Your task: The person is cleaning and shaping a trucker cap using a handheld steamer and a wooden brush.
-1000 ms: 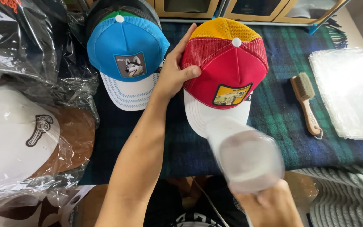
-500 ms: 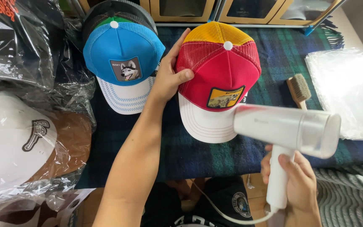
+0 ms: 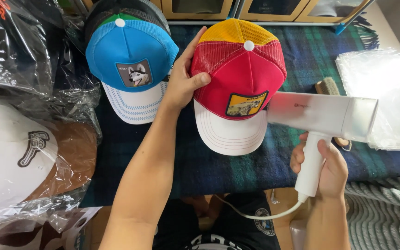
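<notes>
Two hands working | left hand (image 3: 181, 85) gripping red cap (image 3: 239, 76) on plaid bench (image 3: 200, 166) | right hand (image 3: 325, 166) clutching white steamer (image 3: 322, 115) (nozzle nearing brim) | advice: be holding the crown steady, sweeping evenly.

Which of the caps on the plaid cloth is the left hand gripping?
The red cap with the yellow mesh back. The left hand clasps its side, while the blue cap beside it lies untouched, and the white one sits bagged in plastic.
</notes>
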